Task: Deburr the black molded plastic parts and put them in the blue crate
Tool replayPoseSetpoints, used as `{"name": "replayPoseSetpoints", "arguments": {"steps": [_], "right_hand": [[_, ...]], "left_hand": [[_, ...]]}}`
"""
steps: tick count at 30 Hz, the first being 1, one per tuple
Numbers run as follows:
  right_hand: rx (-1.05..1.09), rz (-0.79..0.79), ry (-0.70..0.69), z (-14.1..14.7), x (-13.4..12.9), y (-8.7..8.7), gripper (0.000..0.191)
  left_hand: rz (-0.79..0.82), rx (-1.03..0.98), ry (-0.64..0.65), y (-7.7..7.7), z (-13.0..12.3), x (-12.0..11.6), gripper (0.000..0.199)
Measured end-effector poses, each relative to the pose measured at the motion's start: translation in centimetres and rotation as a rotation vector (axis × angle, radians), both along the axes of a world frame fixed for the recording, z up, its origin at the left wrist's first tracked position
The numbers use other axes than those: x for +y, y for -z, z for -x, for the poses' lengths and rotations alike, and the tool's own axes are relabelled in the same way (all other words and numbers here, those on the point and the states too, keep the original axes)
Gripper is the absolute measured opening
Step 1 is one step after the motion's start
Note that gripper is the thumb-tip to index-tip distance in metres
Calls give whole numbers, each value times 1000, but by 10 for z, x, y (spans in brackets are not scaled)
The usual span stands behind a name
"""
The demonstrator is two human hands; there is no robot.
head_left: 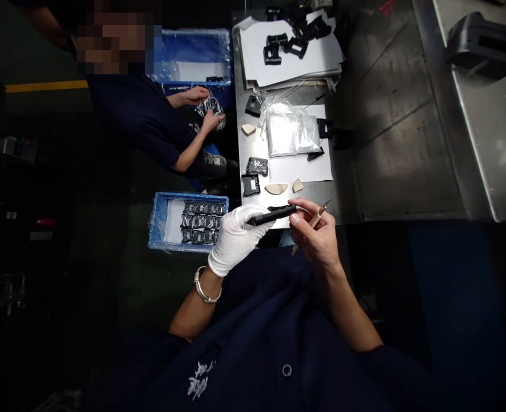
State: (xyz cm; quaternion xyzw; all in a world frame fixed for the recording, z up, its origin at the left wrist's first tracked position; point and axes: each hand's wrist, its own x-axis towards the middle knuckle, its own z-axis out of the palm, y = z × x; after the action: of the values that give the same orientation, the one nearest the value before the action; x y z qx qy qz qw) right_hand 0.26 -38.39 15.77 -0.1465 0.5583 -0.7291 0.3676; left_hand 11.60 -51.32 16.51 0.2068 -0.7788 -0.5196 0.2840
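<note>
1. The white-gloved left hand (pixel 235 240) has a closed grip around a black pen-shaped tool (pixel 272 215).
2. The bare right hand (pixel 317 234) has a closed grip on a pale slim tool (pixel 311 224) with a metal tip; fingers hide part of it, so its exact kind is hard to make out.
3. Both hands are at the near edge of the steel counter (pixel 390 143), with open metal to their right.
4. Just left of the counter sits a blue crate (pixel 158 223) of black packets (pixel 201 222).
5. Farther off, a co-worker's hands (pixel 196 95) hold a clear-wrapped packet (pixel 210 106).
</note>
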Motion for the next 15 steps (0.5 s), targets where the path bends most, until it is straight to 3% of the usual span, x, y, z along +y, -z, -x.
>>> {"name": "replayPoseSetpoints", "arguments": {"steps": [15], "right_hand": [[41, 10, 10, -4, 4, 2, 27]], "left_hand": [[-5, 9, 39, 2, -3, -1, 9]]}}
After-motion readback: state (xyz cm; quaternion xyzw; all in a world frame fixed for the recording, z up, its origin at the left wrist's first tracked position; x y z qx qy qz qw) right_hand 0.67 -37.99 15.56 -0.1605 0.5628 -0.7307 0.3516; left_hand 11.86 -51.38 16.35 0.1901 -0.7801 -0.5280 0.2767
